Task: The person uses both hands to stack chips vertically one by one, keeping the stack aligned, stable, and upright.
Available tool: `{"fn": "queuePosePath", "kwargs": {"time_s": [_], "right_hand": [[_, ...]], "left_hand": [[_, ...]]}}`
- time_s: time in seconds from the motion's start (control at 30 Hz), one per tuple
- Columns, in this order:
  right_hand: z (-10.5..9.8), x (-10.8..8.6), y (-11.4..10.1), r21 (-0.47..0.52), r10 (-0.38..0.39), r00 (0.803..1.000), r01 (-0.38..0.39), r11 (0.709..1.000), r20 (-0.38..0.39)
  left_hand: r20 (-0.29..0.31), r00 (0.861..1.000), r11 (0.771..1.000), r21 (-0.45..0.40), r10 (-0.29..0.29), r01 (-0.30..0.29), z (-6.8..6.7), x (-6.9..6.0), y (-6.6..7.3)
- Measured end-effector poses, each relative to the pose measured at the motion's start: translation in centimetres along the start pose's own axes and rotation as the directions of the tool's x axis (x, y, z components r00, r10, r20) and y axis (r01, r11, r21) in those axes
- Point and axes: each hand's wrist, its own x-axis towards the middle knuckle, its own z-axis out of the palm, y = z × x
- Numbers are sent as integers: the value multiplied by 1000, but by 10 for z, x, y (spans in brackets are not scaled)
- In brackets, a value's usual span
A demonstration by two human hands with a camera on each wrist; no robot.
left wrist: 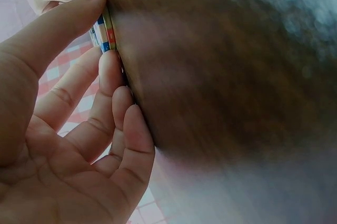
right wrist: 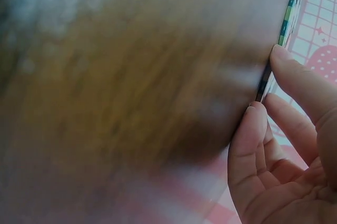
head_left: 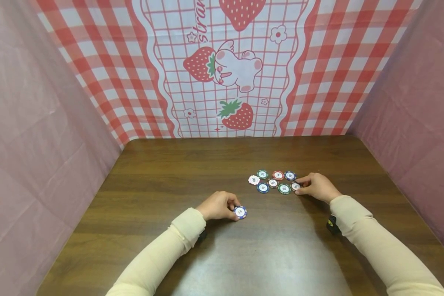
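In the head view, my left hand (head_left: 217, 205) pinches a blue poker chip (head_left: 240, 212) between thumb and fingers, low at the table's middle. The left wrist view shows its blue-and-white edge (left wrist: 100, 34) beside a red and yellowish edge, so more than one chip seems to be held. My right hand (head_left: 320, 188) grips a dark-rimmed chip (head_left: 296, 187) by its sides at the right end of a flat chip group. Around it lie a green chip (head_left: 284, 189), a blue chip (head_left: 290, 176) and a red chip (head_left: 278, 175).
Further left in the group are a pale pink chip (head_left: 254, 180), another green chip (head_left: 262, 174), another blue chip (head_left: 263, 188) and a brownish chip (head_left: 273, 183). Behind the wooden table (head_left: 163, 164) hangs a strawberry-print cloth (head_left: 237, 74); pink cloths flank both sides.
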Motion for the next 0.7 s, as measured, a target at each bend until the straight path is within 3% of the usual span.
{"fn": "queuePosePath", "kwargs": {"time_s": [0.27, 0.7], "right_hand": [[-1, 0, -5, -44, -11, 1000, 11, 999, -3], [1, 1, -2, -102, -97, 994, 92, 991, -45]], "left_hand": [[0, 1000, 1000, -5, -2, 2, 0, -1, 0], [-4, 1000, 1000, 1, -2, 2, 0, -1, 0]]}}
